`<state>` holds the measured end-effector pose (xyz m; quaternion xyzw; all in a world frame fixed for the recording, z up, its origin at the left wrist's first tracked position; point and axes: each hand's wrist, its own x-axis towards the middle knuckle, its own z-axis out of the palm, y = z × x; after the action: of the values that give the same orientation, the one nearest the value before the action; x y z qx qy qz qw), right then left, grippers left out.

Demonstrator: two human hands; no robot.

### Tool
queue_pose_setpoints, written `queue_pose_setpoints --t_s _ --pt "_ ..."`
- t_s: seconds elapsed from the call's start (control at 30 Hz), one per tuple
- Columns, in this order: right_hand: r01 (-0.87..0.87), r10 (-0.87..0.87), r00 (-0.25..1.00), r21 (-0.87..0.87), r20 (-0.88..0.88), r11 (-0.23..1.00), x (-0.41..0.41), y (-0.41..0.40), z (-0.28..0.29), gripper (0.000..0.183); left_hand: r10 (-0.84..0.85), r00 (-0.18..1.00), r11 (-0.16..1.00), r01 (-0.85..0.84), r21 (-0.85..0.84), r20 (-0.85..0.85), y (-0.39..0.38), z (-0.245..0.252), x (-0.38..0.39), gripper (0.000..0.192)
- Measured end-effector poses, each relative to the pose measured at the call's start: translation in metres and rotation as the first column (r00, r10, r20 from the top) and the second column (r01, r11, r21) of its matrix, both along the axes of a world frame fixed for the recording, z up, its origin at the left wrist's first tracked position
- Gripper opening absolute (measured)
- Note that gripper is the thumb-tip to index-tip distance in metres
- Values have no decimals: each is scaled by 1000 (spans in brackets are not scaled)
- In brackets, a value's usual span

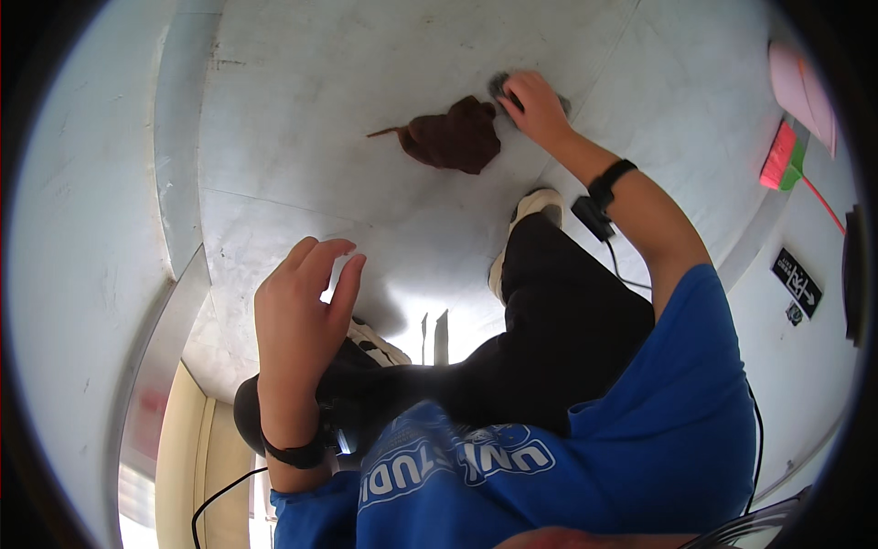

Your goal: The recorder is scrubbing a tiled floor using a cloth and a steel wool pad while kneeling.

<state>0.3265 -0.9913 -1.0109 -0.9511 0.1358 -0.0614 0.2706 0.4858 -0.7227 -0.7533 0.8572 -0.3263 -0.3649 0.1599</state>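
At the far side my right hand (536, 103) reaches down to the floor with its fingers around a dark grey, soft-looking item (499, 84), probably a cloth. Parts of it stick out on both sides of the hand; the rest is hidden under the palm, and the edges are blurred. Just left of that hand lies a crumpled brown cloth (453, 137), with a thin strip trailing off to its left. My left hand (302, 302) hovers above my knee, holding nothing, thumb and fingers curved and apart.
My shoes (538, 202) stand on the pale grey floor (309, 103). A grey baseboard (180, 137) runs along the left wall. To the right are a pink and green broom (782, 158), a pink dustpan (802, 89) and a dark arrow sign (797, 283). A cable (621, 274) hangs from the right wrist device.
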Motion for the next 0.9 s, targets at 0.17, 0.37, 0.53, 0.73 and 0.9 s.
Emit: queue_pose_setpoints --t_s 0.17,0.37,0.53,0.73,0.9 --pt "15 -26 981 59 193 998 42 0 -7 17 15 1000 1000 -15 -14 4 -7 -1 -1 10" --pt "35 32 966 -253 255 967 56 -30 -17 19 1 1000 999 0 -40 24 3 -5 0 8" --pt "571 -577 804 -459 145 681 63 -84 -4 16 25 1000 997 -24 -67 16 6 -3 -3 8" --pt "-114 140 932 -95 335 989 108 56 -18 11 -16 1000 1000 16 -23 18 7 -1 2 11" --pt "152 -122 976 -165 179 974 119 -34 -18 17 1 1000 1000 -1 -23 7 7 5 4 11"
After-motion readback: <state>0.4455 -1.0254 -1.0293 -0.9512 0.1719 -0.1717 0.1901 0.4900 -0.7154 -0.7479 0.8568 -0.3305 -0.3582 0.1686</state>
